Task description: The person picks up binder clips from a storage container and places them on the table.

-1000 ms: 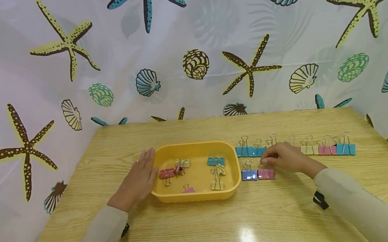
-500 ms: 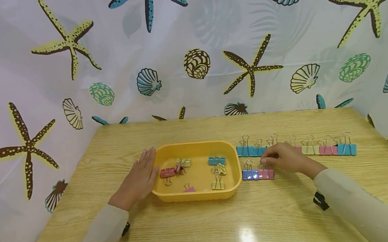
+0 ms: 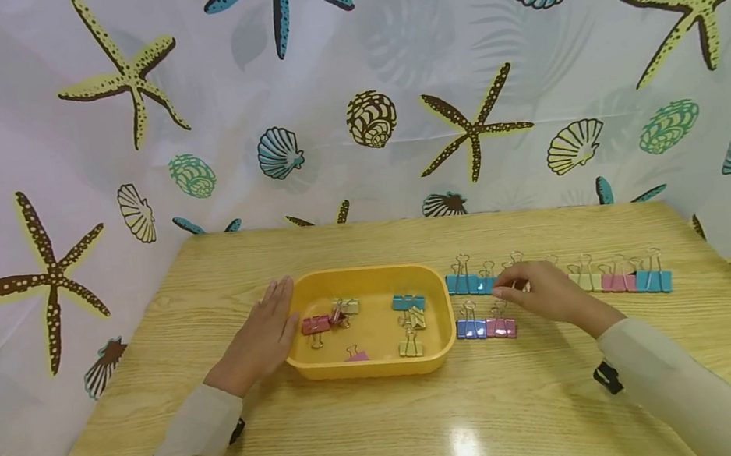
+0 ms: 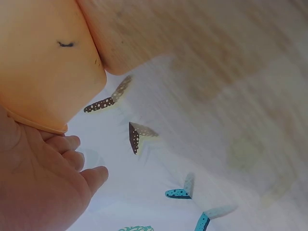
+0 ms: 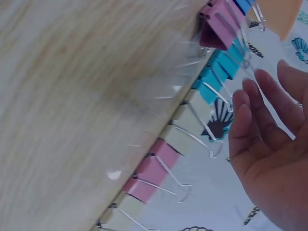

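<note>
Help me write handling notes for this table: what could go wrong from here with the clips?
The right hand is close to the pink clip beside the blue clip, so a brush could tip or shift it.

The left hand is against the tray; a push might slide it into the blue clip.

Two yellow clips crowd together inside, so their handles may snag.

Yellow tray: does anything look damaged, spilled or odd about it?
One oddity: in the left wrist view, a small dark curved mark shows on the mostly plain outer surface of the tray. Whether dirt or damage, I can't tell. Nothing looks spilled.
</note>
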The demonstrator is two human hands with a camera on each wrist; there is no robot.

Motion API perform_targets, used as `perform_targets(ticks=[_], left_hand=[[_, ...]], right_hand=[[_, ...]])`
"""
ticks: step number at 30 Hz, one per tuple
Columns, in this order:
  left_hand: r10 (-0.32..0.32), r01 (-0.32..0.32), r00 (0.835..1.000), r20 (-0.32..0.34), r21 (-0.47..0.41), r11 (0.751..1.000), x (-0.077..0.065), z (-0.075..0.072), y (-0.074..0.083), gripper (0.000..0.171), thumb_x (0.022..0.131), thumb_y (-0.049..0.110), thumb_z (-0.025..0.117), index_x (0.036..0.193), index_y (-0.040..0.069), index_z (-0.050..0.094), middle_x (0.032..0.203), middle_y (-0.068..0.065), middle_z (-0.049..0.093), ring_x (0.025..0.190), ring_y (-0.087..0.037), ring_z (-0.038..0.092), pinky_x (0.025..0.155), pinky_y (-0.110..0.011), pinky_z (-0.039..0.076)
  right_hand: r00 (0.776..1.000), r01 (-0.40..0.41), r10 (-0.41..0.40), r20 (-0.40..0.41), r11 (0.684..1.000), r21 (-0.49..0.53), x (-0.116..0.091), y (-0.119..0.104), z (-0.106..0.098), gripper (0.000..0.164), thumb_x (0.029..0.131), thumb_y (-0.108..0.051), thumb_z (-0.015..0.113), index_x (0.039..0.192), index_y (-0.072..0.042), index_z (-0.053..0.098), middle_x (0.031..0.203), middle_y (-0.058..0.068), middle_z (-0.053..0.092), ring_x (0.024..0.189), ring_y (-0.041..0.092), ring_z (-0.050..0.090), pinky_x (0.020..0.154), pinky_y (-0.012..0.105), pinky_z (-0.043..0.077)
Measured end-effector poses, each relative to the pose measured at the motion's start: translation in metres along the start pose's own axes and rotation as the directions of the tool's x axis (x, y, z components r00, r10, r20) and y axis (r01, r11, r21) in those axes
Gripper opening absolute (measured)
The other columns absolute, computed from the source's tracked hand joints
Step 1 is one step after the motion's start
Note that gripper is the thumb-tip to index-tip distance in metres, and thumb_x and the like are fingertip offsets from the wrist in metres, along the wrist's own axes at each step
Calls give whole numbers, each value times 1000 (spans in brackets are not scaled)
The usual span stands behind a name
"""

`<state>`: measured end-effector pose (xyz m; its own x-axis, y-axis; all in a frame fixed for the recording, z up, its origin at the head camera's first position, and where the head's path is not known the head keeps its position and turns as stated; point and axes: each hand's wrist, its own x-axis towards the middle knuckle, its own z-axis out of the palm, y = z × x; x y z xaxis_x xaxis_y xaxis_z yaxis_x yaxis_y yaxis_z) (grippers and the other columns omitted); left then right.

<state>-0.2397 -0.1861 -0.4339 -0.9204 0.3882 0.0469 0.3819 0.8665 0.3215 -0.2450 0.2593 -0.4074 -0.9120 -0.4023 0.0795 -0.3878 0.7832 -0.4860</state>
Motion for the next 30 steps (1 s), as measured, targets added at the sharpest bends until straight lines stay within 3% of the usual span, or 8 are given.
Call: perform_targets(ticks=[6, 10, 15, 20, 25, 30], left_hand=[[0, 0, 1000, -2, 12, 1000, 1, 1, 0, 61, 106, 28, 29, 153, -1, 4, 160, -17, 6, 147, -35, 4, 115, -57, 14], [3, -3, 1000, -1, 29, 1000, 2, 1, -1, 61, 106, 29, 29, 153, 0, 3, 160, -16, 6, 147, -35, 5, 115, -56, 14], [3, -3, 1000, -1, 16, 1000, 1, 1, 0, 61, 106, 29, 29, 153, -1, 4, 160, -16, 6, 147, -35, 5, 115, -56, 13], [4, -4, 1000, -5, 12, 1000, 0, 0, 1, 60, 106, 28, 29, 153, -1, 5, 160, -17, 7, 146, -36, 6, 115, -57, 13], [4, -4, 1000, -2, 12, 1000, -1, 0, 0, 60, 106, 27, 30, 153, -2, 5, 160, -18, 7, 146, -36, 5, 115, -57, 13], [8, -8, 1000, -2, 6, 1000, 0, 1, -1, 61, 106, 28, 30, 153, -1, 4, 160, -17, 6, 146, -36, 5, 115, -57, 13]], right_hand=[[992, 79, -79, -94, 997, -9, 3, -23, -12, 16, 93, -20, 64, 101, -8, 73, 89, -1, 68, 78, 12, 60, 70, 32, 51], [990, 123, -121, -78, 992, 15, 9, -46, -19, 13, 93, -16, 64, 100, -11, 73, 92, 1, 70, 80, 12, 62, 71, 30, 53], [972, 235, -234, -33, 972, 30, 23, -76, -20, 12, 92, -13, 65, 100, -12, 74, 93, -1, 71, 79, 10, 62, 70, 28, 53], [943, 323, -322, 80, 946, -5, 39, -103, -16, 11, 91, -13, 66, 98, -12, 75, 95, -3, 72, 78, 7, 63, 71, 27, 54], [904, 348, -330, 272, 937, -21, 54, -124, -10, 12, 91, -12, 66, 98, -9, 75, 92, 0, 73, 78, 8, 65, 73, 26, 55], [859, 364, -323, 397, 931, -30, 67, -135, -4, 12, 90, -10, 68, 97, -8, 77, 92, 1, 73, 79, 10, 67, 75, 26, 55]])
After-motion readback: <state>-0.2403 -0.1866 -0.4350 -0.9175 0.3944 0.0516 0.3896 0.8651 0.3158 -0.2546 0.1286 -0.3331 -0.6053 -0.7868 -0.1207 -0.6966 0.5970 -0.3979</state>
